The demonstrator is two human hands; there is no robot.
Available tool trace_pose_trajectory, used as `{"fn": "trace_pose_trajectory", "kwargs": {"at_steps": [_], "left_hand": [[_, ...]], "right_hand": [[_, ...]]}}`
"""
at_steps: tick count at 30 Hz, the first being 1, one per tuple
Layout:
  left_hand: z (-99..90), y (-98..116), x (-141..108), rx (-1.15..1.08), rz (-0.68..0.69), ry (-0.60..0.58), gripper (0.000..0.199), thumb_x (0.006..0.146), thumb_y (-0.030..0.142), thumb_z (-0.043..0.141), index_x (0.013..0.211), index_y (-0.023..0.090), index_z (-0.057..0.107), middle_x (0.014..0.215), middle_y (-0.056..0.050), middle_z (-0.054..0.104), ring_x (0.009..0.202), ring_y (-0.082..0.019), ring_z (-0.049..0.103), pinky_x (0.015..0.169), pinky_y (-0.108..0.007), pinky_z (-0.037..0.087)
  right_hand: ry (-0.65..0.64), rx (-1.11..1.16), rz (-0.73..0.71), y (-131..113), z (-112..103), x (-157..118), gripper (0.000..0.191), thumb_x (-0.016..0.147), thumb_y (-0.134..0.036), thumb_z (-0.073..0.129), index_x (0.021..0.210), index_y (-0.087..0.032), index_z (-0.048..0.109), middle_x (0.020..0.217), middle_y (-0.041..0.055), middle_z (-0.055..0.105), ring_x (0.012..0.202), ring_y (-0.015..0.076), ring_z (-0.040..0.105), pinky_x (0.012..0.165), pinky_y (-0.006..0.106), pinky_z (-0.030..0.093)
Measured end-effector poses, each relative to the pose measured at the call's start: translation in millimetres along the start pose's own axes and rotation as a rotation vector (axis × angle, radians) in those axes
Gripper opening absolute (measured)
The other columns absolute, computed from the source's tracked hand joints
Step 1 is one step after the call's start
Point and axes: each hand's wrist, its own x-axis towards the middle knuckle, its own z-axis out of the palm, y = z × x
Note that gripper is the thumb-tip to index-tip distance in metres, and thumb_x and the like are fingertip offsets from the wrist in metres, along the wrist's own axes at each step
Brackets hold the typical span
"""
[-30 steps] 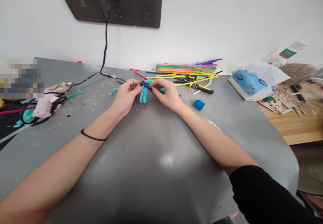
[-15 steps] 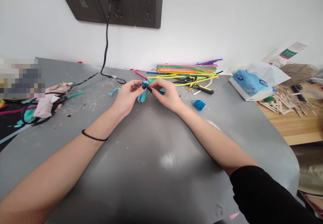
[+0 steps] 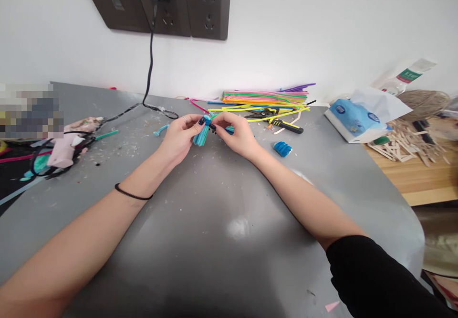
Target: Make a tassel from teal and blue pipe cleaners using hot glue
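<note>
Between thumb and fingers my left hand [image 3: 181,139] pinches a small bundle of blue and teal pipe cleaners [image 3: 201,135], whose loose ends fan out downward. A darker blue band wraps the bundle near its top. My right hand [image 3: 234,134] is closed at the bundle's right side, fingertips against the blue band; what exactly sits in them is hidden. Behind my right hand part of another blue piece shows. To the right on the table lies a blue coiled pipe-cleaner piece [image 3: 283,149]. A short light-blue bent piece [image 3: 161,130] rests left of my left hand.
Behind my hands lie a stack of coloured pipe cleaners [image 3: 265,97] and yellow-and-black-handled pliers [image 3: 286,125]. A tissue pack [image 3: 354,120], wooden sticks [image 3: 411,143] and a twine ball [image 3: 427,103] are at right. A black cord [image 3: 150,65] hangs from the wall socket; a pink glue gun [image 3: 64,151] lies left.
The bundle has tilted slightly, its loose ends swinging a little left, and more of the blue band shows. Both hands stay in nearly the same place.
</note>
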Motion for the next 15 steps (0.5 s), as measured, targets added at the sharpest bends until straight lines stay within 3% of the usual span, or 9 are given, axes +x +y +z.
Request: {"fn": "trace_pose_trajectory", "kwargs": {"at_steps": [7,15], "left_hand": [[-1.2,-1.4,0.3,0.081,0.053,-0.014,0.039,0.070,0.055,0.100,0.079,0.022,0.080,0.080,-0.005,0.075,0.071,-0.018,0.062,0.061,-0.031,0.045],[0.6,0.0,-1.4,0.247,0.133,0.027,0.054,0.062,0.062,0.104,0.087,0.020,0.082,0.090,-0.009,0.082,0.083,-0.020,0.072,0.075,-0.030,0.054]], "right_hand": [[-0.004,0.024,-0.006,2.7,0.3,-0.2,0.017,0.102,-0.035,0.058,0.100,-0.021,0.069,0.096,0.0064,0.077,0.087,0.0199,0.069,0.084,0.034,0.059],[-0.009,0.022,-0.007,3.4,1.5,0.2,0.019,0.102,-0.036,0.058,0.099,-0.021,0.068,0.095,0.0066,0.077,0.086,0.0204,0.069,0.083,0.035,0.059]]}}
